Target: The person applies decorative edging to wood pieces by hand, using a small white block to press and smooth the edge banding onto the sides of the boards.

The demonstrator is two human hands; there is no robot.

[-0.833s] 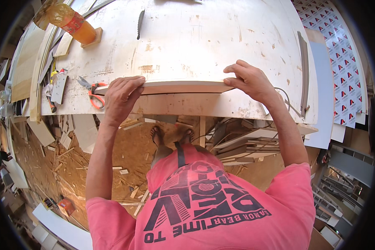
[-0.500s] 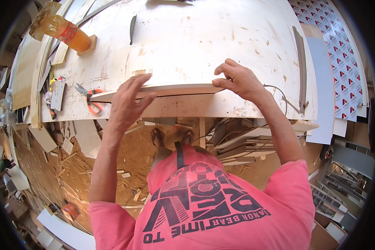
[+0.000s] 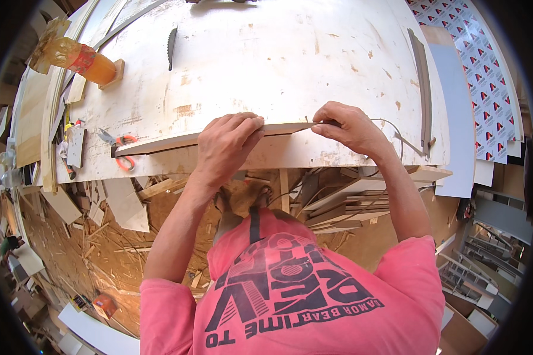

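A long narrow wooden strip [image 3: 166,144] with a pale top edge and a darker side lies along the near edge of the white worktable [image 3: 266,71]. My left hand [image 3: 228,145] is wrapped over its middle, fingers on the far side and thumb lying along the top. At the strip's right end, my right hand [image 3: 349,127] pinches a small dark end piece between thumb and fingertips. Whether that piece is part of the strip, I cannot tell. Orange-handled snips [image 3: 124,140] lie at the strip's left end, partly under it.
An orange-filled bottle [image 3: 92,62] is at the far left, against a small wood block. A dark serrated blade [image 3: 172,48] lies farther back. On the right are a long dark strip [image 3: 421,89] and a thin cable [image 3: 397,125]. Offcuts [image 3: 349,207] are piled below the table.
My left hand has moved right along the strip and closed over it. The strip has shifted left, its left end now over the snips. My right hand's fingers have drawn together at the right end.
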